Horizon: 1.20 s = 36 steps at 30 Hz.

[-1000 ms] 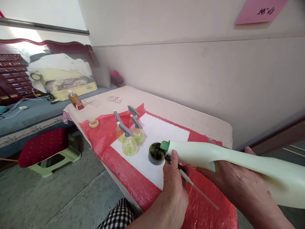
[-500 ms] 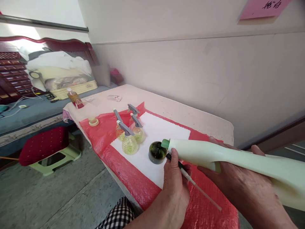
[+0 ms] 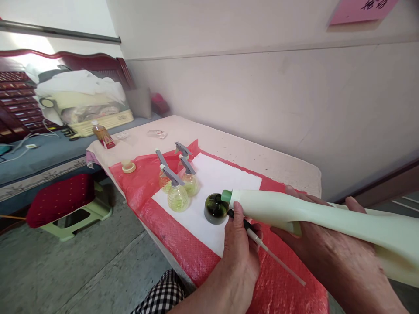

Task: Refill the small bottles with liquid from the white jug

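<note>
A pale green jug [image 3: 314, 222] with a darker green spout [image 3: 226, 196] is lying across the lower right of the frame. A dark olive bottle [image 3: 215, 208] is sitting at centre on a white cloth [image 3: 216, 179], which is covering a red dotted sheet [image 3: 183, 248]. Left of centre, clear sprayers [image 3: 177, 192] are showing yellow-green liquid and grey heads. A black-and-white checked sleeve [image 3: 162, 296] is showing at the bottom, a dark red stool [image 3: 59, 200] at left, a pink note [image 3: 360, 11] at upper right

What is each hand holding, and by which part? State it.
Right hand: big jug, gripped at its handle. Left hand: sprayer head with tube, gripped near its top.
</note>
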Each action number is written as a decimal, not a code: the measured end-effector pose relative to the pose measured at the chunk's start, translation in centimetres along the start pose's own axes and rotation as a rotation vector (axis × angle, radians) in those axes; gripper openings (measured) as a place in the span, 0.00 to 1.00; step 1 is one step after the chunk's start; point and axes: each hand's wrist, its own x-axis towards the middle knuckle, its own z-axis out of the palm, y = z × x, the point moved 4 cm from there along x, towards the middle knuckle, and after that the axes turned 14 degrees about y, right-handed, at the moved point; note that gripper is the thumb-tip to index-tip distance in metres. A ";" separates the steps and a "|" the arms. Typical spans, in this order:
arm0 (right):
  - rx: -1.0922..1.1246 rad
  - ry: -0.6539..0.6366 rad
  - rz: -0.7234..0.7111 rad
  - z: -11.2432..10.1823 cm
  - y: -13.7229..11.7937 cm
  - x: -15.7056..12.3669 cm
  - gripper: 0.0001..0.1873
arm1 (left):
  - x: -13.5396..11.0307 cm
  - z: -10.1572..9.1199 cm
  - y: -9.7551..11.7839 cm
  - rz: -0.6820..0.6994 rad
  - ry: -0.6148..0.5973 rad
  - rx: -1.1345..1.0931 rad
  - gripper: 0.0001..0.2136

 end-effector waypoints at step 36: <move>-0.091 0.141 -0.080 -1.1 -0.7 1.8 0.27 | 0.1 -0.2 -0.1 -0.046 0.023 -0.025 0.21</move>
